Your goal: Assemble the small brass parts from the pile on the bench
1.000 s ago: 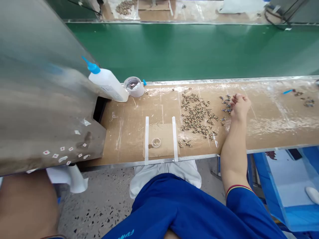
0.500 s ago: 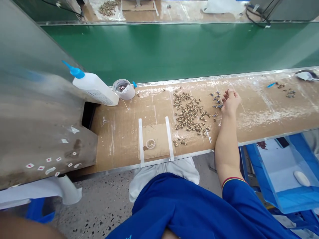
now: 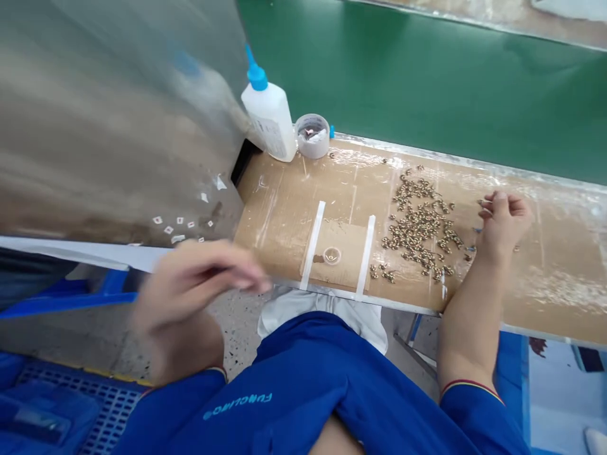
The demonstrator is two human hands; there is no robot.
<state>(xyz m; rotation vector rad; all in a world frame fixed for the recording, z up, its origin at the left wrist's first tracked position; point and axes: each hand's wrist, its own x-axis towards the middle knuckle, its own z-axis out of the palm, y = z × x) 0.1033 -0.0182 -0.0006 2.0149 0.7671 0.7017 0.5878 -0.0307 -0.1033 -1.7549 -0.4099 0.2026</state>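
My right hand (image 3: pixel 502 222) rests over the right side of a scatter of small brass parts (image 3: pixel 420 230), its fingers loosely curled. Whether it pinches anything is hidden. A few darker parts lie by its fingertips. My left hand (image 3: pixel 199 284) is blurred, raised just off the front edge of the cardboard-topped bench (image 3: pixel 284 208), and shows nothing in it. Between two white tape strips on the bench sits a small round clear cup (image 3: pixel 332 255). Behind it stand a white glue bottle with a blue nozzle (image 3: pixel 268 117) and a tape roll holding scraps (image 3: pixel 312 136).
A large brushed-metal panel (image 3: pixel 95 126) with small stickers fills the left, beside the bench. A green conveyor belt (image 3: pixel 427 82) runs along the far side. A blue plastic crate (image 3: pixel 71 404) sits low on the left, by my lap.
The view has swung, tilting the bench. My left hand has risen into view at the bench's front edge. My right hand stays by the brass parts, its fingers a little more spread.
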